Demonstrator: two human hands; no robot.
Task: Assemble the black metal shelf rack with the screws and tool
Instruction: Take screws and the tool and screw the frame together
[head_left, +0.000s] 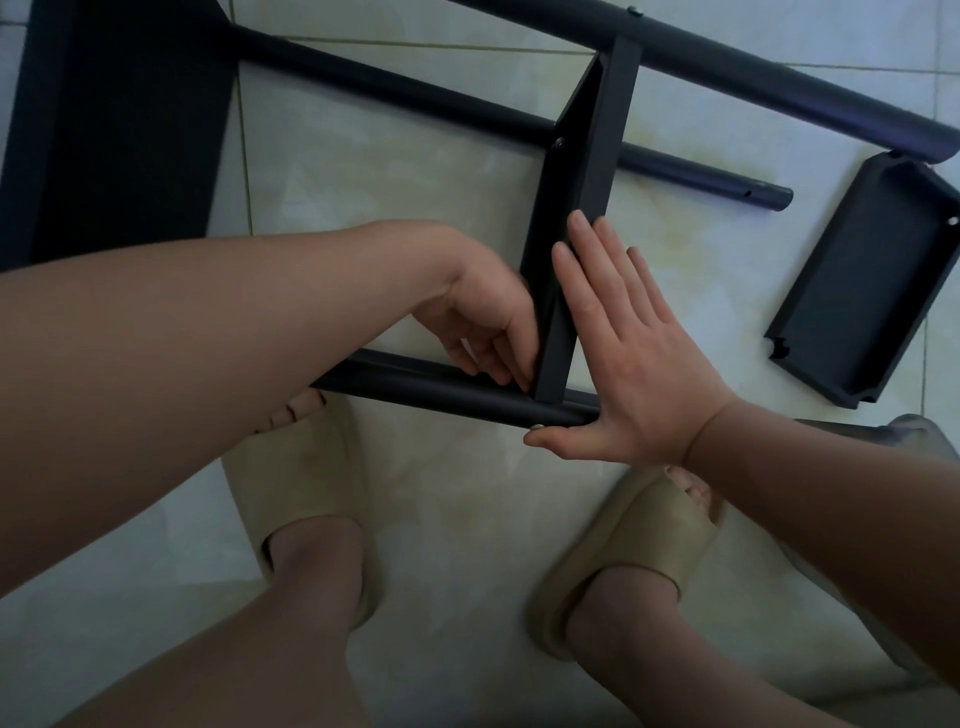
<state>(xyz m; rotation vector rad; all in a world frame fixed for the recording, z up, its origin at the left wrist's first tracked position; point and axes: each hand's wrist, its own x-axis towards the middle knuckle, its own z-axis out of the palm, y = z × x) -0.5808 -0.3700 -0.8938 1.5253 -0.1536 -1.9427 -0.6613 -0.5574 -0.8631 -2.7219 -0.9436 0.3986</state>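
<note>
Right hand's (634, 364) straight fingers (582, 244) press the shelf (597, 156)

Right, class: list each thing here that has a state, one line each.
Shelf: standing on edge.
Near pole: against the shelf's lower end.
Left hand: fingers curled at the shelf's inner corner; contents hidden.
Right hand: flat, fingers straight, pressing the shelf's side.
Screw: at the near pole, by the right thumb.
Spare tray: loose on the floor, hollow side up.
</note>
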